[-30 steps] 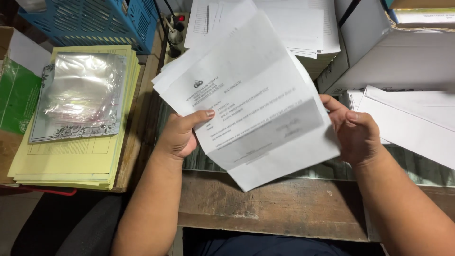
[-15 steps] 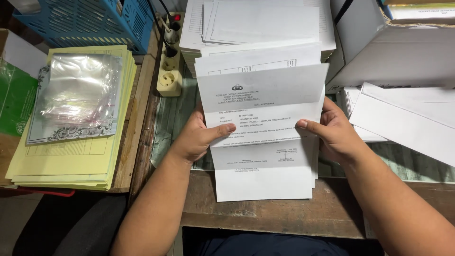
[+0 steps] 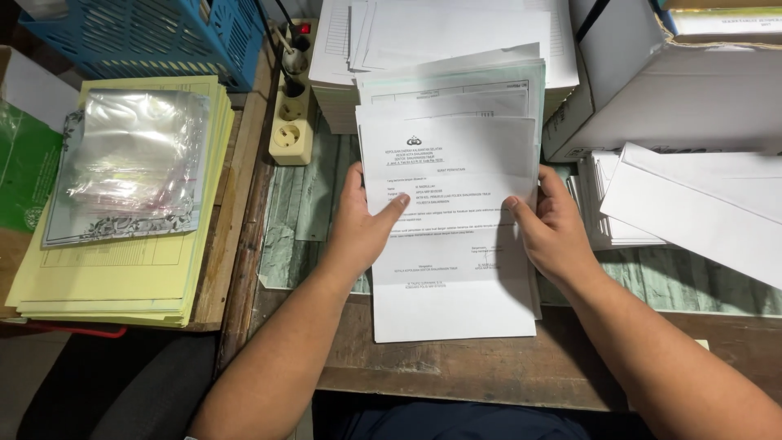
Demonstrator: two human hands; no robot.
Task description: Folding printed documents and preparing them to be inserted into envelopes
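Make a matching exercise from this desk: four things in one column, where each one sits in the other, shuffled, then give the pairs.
Things:
1. printed sheets
2. yellow paper stack
3. power strip
4. white envelopes

Places:
A. right of the right hand
B. at the far left, under a clear plastic sleeve
C. held between both hands, left hand on the near edge
D. beside the blue basket, behind the left hand

Pairs: 1-C, 2-B, 3-D, 4-A

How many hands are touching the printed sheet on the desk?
2. The left hand presses the printed sheet's left edge, thumb on top; the right hand grips its right edge. No other hands are visible.
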